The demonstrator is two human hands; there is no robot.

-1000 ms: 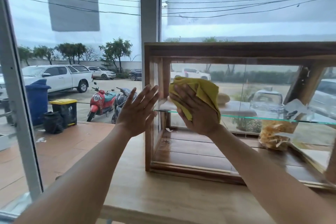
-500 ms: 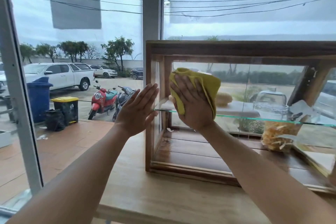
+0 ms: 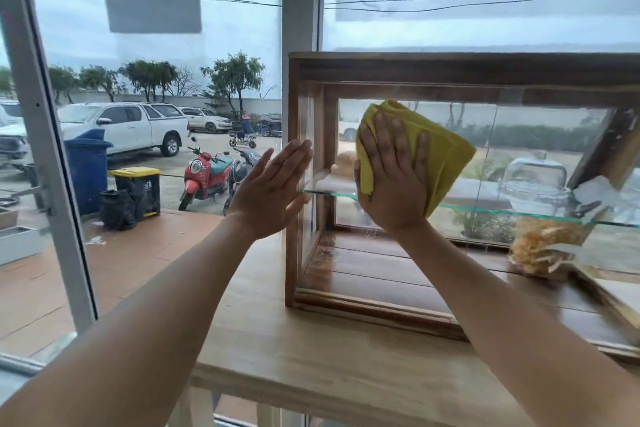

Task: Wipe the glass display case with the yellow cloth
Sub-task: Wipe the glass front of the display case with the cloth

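Note:
A wood-framed glass display case (image 3: 467, 68) stands on a light wooden counter, with a glass shelf inside. My right hand (image 3: 393, 177) lies flat against the front glass near the case's left end, pressing a folded yellow cloth (image 3: 446, 152) onto the pane. The cloth sticks out above and to the right of the hand. My left hand (image 3: 273, 189) is held flat with fingers together and apart from any object, its fingertips against the case's left front post.
Inside the case are a bag of pale snacks (image 3: 543, 246) on the floor and a clear lidded container (image 3: 535, 180) on the shelf. The counter (image 3: 311, 357) runs along a large window with a white frame post (image 3: 299, 10) behind the case.
My right hand has slid the yellow cloth a little to the right and upward on the front glass. My left hand has stayed at the left post.

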